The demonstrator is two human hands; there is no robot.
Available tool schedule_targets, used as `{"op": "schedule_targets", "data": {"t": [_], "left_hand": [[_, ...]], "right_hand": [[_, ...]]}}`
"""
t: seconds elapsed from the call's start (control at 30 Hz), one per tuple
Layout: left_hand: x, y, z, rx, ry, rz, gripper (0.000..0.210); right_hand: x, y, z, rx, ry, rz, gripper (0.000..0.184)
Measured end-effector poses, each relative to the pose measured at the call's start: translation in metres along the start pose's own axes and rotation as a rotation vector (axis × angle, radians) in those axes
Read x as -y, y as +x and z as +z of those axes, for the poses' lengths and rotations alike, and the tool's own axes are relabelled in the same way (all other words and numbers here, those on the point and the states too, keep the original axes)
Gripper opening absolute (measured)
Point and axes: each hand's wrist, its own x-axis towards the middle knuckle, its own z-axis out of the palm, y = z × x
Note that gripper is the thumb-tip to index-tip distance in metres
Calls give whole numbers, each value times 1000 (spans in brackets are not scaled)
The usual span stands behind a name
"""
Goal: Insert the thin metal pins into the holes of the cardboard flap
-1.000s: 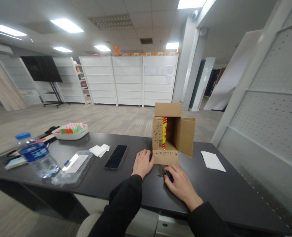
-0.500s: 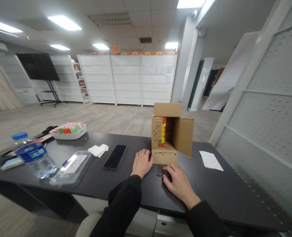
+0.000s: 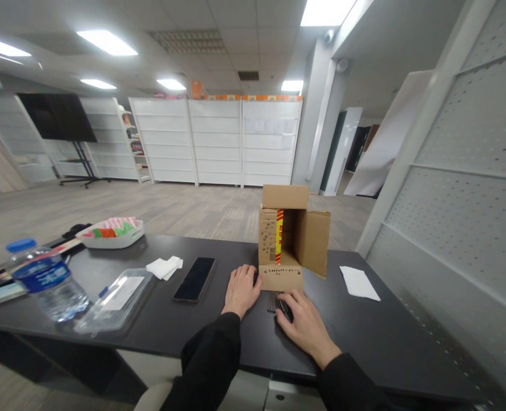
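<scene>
1. Right hand [image 3: 306, 324] bends over the right of the rods [image 3: 272, 303]; whether it grips any, I cannot tell.
2. The rods lie on the worktop [image 3: 364, 337], just nearer than the box [image 3: 282, 278].
3. Left hand [image 3: 241, 289] curls at the box's left; its grip is hidden.

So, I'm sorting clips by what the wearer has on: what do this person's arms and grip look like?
The left sleeve and right sleeve are black, long and look plain, reaching about to the wrists. The grip is simply a bare left hand and right hand: no gloves, and no watch or cable visible.
</scene>
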Motion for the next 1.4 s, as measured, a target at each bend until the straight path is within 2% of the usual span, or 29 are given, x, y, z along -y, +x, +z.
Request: {"op": "schedule_targets", "data": {"t": [0.73,0.87,1.03,1.4], "left_hand": [[-4,-6,-9,-16,-81,20,20],[-4,-9,-10,-9,-85,39,20],[-1,-10,-6,-69,-82,62,19],[-4,-8,-8,-82,-61,85,16]], "right_hand": [[7,0,-5,66,-20,24,32],[7,2,-6,43,-27,15,34],[6,2,-6,9,-22,-20,35],[7,4,-6,25,10,-12,33]]}}
